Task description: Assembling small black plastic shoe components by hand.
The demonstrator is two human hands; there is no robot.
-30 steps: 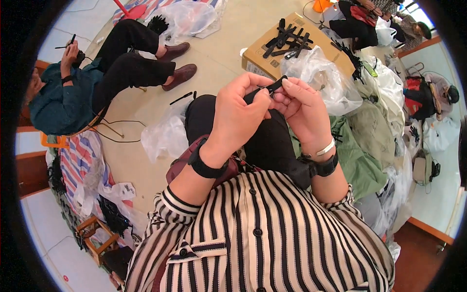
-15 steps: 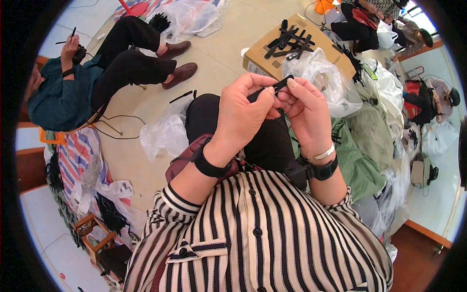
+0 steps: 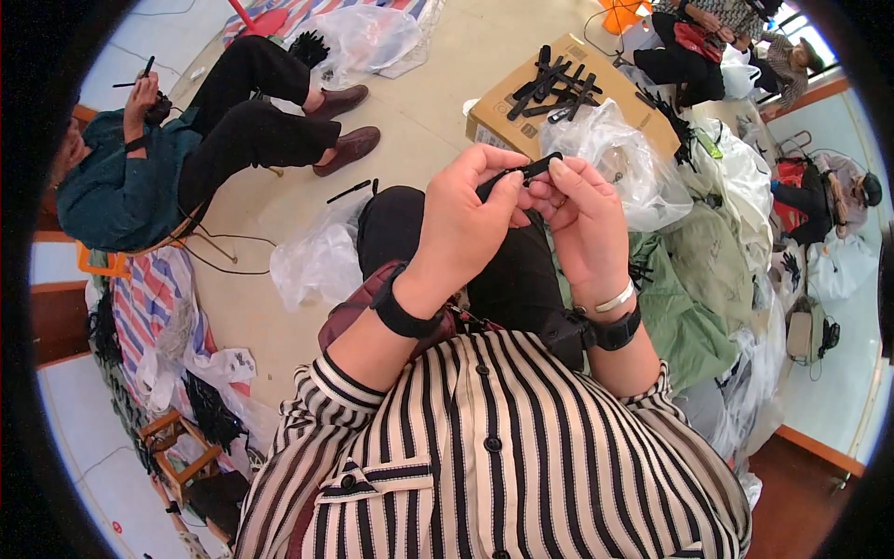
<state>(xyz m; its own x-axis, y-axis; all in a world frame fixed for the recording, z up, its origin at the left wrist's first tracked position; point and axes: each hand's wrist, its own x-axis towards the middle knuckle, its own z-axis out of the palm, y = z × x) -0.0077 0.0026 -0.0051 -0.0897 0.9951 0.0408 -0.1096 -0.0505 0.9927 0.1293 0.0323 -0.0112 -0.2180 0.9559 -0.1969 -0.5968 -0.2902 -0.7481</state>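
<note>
Black strip (image 3: 540, 169) is held up between both hands; left hand (image 3: 473, 222) pinching one end, right hand (image 3: 591, 216) clamped on the other; loose strips (image 3: 540, 86) are heaped toward the cardboard box (image 3: 626, 101)'s left edge.

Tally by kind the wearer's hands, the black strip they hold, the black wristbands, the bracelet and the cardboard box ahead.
Hands: 2
Black strip: 1
Black wristbands: 2
Silver-coloured bracelet: 1
Cardboard box: 1
Total: 7

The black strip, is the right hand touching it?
Touching. The head view shows the right hand gripping the black strip, thumb near its end.
</note>
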